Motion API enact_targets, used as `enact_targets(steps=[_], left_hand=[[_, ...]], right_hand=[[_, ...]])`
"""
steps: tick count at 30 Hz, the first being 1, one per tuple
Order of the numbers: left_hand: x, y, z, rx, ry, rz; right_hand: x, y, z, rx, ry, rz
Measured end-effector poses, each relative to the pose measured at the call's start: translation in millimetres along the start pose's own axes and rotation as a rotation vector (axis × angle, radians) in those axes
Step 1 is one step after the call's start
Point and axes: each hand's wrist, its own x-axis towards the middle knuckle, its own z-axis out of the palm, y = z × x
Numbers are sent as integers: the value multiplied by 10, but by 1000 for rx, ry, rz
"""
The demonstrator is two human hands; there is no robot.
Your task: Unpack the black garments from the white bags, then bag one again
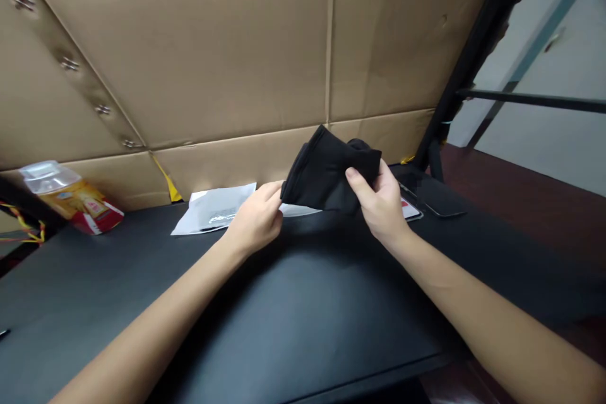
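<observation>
A folded piece of black cloth (326,170) is held up above the dark tabletop, near the cardboard panel. My right hand (382,205) grips its right side, the thumb pressed across the front and the other fingers behind. At the lower left corner of the cloth, my left hand (258,214) pinches the edge with its fingers closed. Whether the cloth is a garment or a pouch I cannot make out. Just behind my left hand lies a pale plastic bag (213,209), partly covered by the hand and the cloth.
A clear plastic container with a yellow and red label (80,199) leans at the far left. Behind the black tabletop (142,278) rises a cardboard panel (237,57). A flat black item (440,199) and a white and red card (409,209) lie right of my right hand.
</observation>
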Motion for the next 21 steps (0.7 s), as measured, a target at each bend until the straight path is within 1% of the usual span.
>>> enact_targets(steps=[1,2,3,4,5,6,7,8,9,10,11,12,13,14,16,17,19,20,21], left_hand=[[26,59,-46,-88,83,-26],[29,120,-111,-221,146,-54],[11,180,-191,-375,166,-77],[-26,237,-279,-513,128,-90],[-79,289,-367,-593,36,-92],[-143,335,-446,-585,-86,-79],[-211,372,-511,-517,-189,-66],[-279,401,-554,-423,-256,-49],[-342,422,-577,-329,-282,-23],[-398,435,-580,-251,-273,14],[-446,444,-570,-187,-237,71],[-485,452,-553,-124,-185,141],[-518,461,-539,-48,-124,219],[-550,473,-532,44,-64,297],[-633,505,-560,231,33,394],[-693,520,-593,304,56,402],[-862,537,-674,399,42,356],[-967,540,-711,421,1,325],[-1077,541,-737,428,-58,295]], right_hand=[[-66,-31,28,-89,-10,-40],[-134,-75,49,-178,-72,-86],[-198,-127,65,-248,-187,-139],[-254,-182,73,-294,-343,-201],[-297,-235,75,-318,-515,-263],[-324,-279,70,-330,-670,-315],[-334,-312,60,-335,-780,-352],[-328,-330,46,-342,-825,-383],[-306,-336,29,-355,-812,-415],[-274,-331,12,-379,-763,-453],[-235,-321,-4,-412,-714,-490],[-194,-311,-18,-443,-700,-522],[-157,-305,-32,-468,-728,-541],[-128,-309,-49,-492,-782,-545],[-117,-352,-113,-539,-879,-528],[-139,-393,-173,-574,-887,-518],[-244,-500,-367,-698,-858,-466],[-320,-559,-497,-767,-839,-420],[-407,-615,-641,-845,-860,-336]])
